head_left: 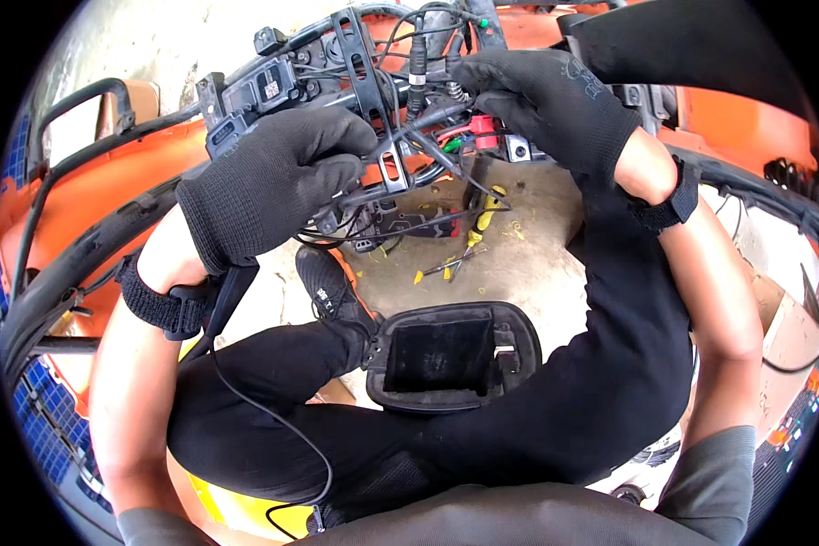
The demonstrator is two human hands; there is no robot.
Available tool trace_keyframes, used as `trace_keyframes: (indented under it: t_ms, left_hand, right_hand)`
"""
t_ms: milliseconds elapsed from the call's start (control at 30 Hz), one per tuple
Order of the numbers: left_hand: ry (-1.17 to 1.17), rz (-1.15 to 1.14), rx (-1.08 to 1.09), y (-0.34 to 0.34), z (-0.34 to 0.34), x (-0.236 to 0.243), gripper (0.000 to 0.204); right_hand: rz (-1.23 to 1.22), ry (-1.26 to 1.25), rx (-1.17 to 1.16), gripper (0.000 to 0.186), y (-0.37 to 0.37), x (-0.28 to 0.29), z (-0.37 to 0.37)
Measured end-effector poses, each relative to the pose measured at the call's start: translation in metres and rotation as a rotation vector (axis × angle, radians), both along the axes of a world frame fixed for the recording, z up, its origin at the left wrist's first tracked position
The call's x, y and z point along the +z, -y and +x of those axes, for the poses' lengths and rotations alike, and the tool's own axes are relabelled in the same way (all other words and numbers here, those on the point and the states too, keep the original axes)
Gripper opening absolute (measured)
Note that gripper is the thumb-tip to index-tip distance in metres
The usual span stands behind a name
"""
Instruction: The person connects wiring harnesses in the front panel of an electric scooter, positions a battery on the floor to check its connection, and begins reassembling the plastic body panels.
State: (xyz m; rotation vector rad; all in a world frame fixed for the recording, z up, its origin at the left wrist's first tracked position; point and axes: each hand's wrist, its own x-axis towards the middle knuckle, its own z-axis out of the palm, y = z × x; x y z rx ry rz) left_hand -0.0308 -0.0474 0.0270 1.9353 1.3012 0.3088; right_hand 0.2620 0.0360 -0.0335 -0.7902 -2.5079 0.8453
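My left hand [278, 182], in a black knitted glove, is closed with thumb and fingers curled together beside an upright slotted black metal bracket [359, 68]. A black cable [432, 120] slants up from these fingertips to my right hand [555, 109], gloved the same way, whose fingers pinch its other end. The exact grip of the left fingertips is partly hidden. Right below the cable are a red connector [485, 133] and green wires. Thin loose black wires hang beneath both hands.
An orange vehicle body [127, 182] with a black tubular frame surrounds me. On the ground lie a yellow-handled screwdriver [488, 214] and a dark power tool [419, 225]. An open black bin-like housing [455, 396] sits between my legs. Cardboard [778, 337] stands at the right.
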Motion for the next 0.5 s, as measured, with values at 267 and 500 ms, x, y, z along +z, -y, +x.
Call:
trace_keyframes:
  t_ms: [267,500]
  left_hand:
    - [0.066,0.013,0.197,0.016,-0.036,0.083,0.023]
    - [0.283,0.197,0.462,0.081,0.007,0.160,0.023]
  right_hand:
    - [0.063,0.196,-0.006,0.017,0.043,0.074,0.017]
    - [0.102,0.299,-0.034,0.013,0.091,0.140,0.032]
